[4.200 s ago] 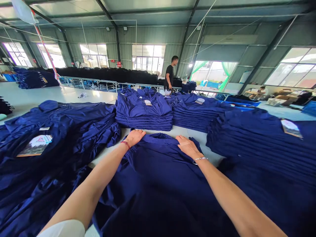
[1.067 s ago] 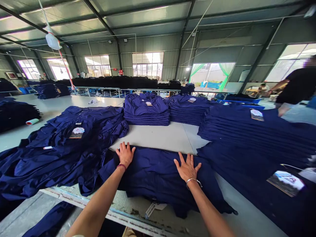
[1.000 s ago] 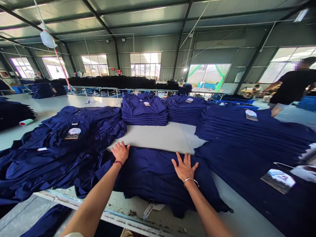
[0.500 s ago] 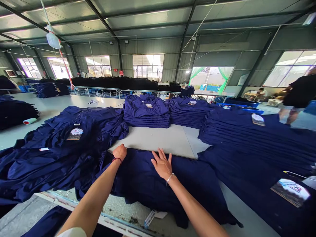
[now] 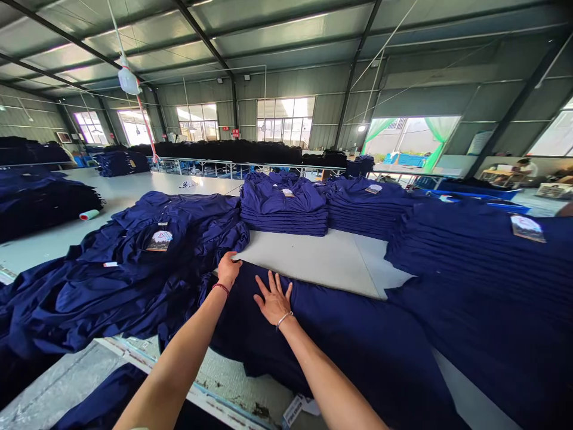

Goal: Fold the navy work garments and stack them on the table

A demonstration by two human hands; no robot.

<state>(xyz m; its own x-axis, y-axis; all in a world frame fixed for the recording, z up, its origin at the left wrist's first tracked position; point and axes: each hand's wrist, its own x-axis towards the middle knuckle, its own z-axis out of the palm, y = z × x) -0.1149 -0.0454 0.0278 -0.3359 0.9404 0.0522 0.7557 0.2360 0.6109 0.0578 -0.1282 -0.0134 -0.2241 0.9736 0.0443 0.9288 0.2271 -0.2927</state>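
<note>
You get daylight from beyond the table (image 5: 308, 254) — the windows (image 5: 285, 122) and doorway (image 5: 407, 143) behind it burn nearly white. Glare streaks the table's far part, while the garment (image 5: 358, 340) on its near side sinks into deep shade. Beyond the table's right side, wide-angle stretch slants a column (image 5: 514, 107).

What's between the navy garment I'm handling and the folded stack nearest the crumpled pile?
Pale tabletop with a tiny dark speck on it lies between the navy garment and the folded stack, as the head view shows.
</note>
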